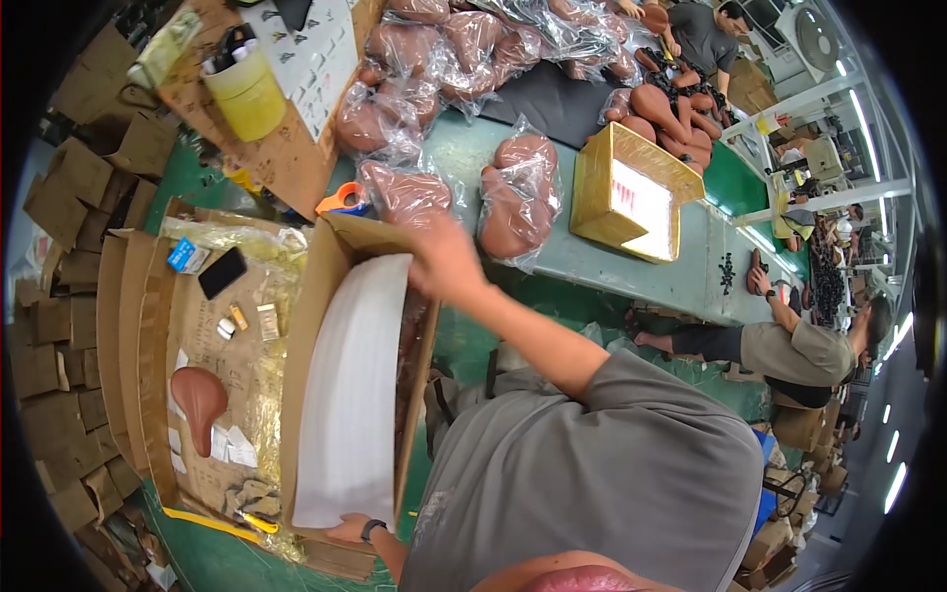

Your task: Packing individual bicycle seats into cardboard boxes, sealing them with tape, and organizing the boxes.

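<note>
A long white foam sheet (350, 395) stands curved inside an open cardboard carton (288, 405) in front of me. My left hand (347, 528), with a dark band on its wrist, is closed at the sheet's near end by the carton's rim. My right hand (446, 259) reaches across to the sheet's far corner; motion blurs its fingers, so its grip is unclear. Just beyond it, a brown bicycle saddle in clear plastic (404, 189) lies on the bench, beside more wrapped saddles (520, 197). Shiny plastic shows along the carton's right inner side, its contents mostly hidden.
Left of the carton, a cardboard surface holds a bare brown saddle (200, 400), a phone (223, 273) and a yellow cutter (258, 523). Orange scissors (343, 199) and a yellow box (602, 187) are on the bench (592, 271). Other people work to the right and far side.
</note>
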A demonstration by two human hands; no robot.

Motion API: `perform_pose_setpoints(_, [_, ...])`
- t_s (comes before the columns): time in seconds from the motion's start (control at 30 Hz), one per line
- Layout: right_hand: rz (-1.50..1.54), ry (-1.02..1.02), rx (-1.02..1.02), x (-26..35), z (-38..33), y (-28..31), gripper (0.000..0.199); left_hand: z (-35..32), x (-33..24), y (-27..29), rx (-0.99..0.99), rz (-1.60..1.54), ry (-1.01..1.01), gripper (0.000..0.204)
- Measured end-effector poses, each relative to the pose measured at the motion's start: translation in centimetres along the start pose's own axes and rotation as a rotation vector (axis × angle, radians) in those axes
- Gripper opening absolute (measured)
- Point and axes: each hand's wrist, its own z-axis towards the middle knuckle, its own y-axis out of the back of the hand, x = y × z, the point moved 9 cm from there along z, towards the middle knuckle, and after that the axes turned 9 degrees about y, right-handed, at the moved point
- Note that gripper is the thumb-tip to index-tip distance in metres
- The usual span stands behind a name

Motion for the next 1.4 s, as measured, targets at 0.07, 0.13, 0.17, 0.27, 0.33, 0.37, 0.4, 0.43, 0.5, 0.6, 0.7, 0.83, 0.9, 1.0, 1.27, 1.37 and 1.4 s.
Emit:
perform_pose_setpoints(0.07, [-0.114,-0.385,-0.046,-12.7,-0.2,5.0,0.089,-2.2,-6.9,3.5,-0.226,-0.061,-0.272,0.075])
perform_pose_setpoints(0.13, [-0.293,-0.664,-0.027,-25.9,-3.1,6.9,0.107,-6.7,-16.8,7.2,-0.286,-0.23,-0.573,0.074])
perform_pose_setpoints(0.17, [-0.373,-0.81,-0.033,-31.6,-4.8,7.5,0.116,-9.7,-22.2,8.3,-0.241,-0.313,-0.718,0.072])
perform_pose_setpoints(0.27, [-0.071,-1.071,0.129,-41.9,-8.4,4.3,0.128,-26.4,-39.3,10.3,0.479,-0.739,-0.939,0.049])
perform_pose_setpoints(0.33, [0.026,-0.896,0.0,-47.5,-9.1,3.8,0.127,-43.4,-50.9,10.2,0.961,-0.741,-1.19,0.042])
perform_pose_setpoints(0.37, [-0.011,-0.793,-0.048,-49.6,-9.5,3.9,0.126,-51.4,-55.0,8.6,1.127,-0.672,-1.136,0.049])
perform_pose_setpoints(0.4, [-0.043,-0.688,-0.087,-50.9,-9.5,3.8,0.126,-58.0,-58.2,4.9,1.126,-0.665,-1.247,0.065])
perform_pose_setpoints(0.43, [-0.034,-0.69,-0.038,-50.7,-9.0,3.1,0.118,-63.1,-61.3,2.2,1.042,-0.56,-1.324,0.092])
perform_pose_setpoints(0.5, [-0.005,-0.638,0.024,-50.8,-4.9,4.3,0.111,-67.6,-66.6,-4.0,0.791,-0.41,-1.311,0.123])
perform_pose_setpoints(0.6, [0.392,-0.436,0.824,-52.8,-0.6,3.9,0.092,-70.8,-72.3,-10.1,1.133,-0.395,-0.957,0.122])
perform_pose_setpoints(0.7, [-0.01,-0.406,0.075,-68.3,9.4,21.8,0.092,-72.9,-76.9,-10.1,1.315,0.07,-0.846,0.119])
perform_pose_setpoints(0.83, [0.513,-1.544,-0.808,-98.3,7.0,28.8,0.127,-82.1,-100.4,5.3,0.941,-0.67,-1.381,0.11])
perform_pose_setpoints(0.9, [1.422,-1.114,-0.745,-105.5,13.1,23.2,0.088,-90.5,-113.5,6.9,1.316,-1.159,-1.204,0.125])
perform_pose_setpoints(1.0, [1.544,-1.044,-0.761,-106.9,18.6,17.3,0.067,-98.7,-130.8,4.4,0.987,-1.008,-1.115,0.159])
perform_pose_setpoints(1.27, [1.405,-1.349,-0.408,-89.5,7.8,15.4,0.033,-106.1,-142.2,1.3,0.664,-0.562,-1.423,0.13])
perform_pose_setpoints(1.37, [1.01,-0.996,0.552,-76.6,8.9,20.7,0.044,-106.7,-141.1,3.5,0.647,-0.48,-1.486,0.12])
perform_pose_setpoints(1.4, [0.774,-0.426,0.294,-74.8,10.1,23.5,0.039,-107.7,-140.5,4.5,0.615,-0.438,-1.52,0.113])
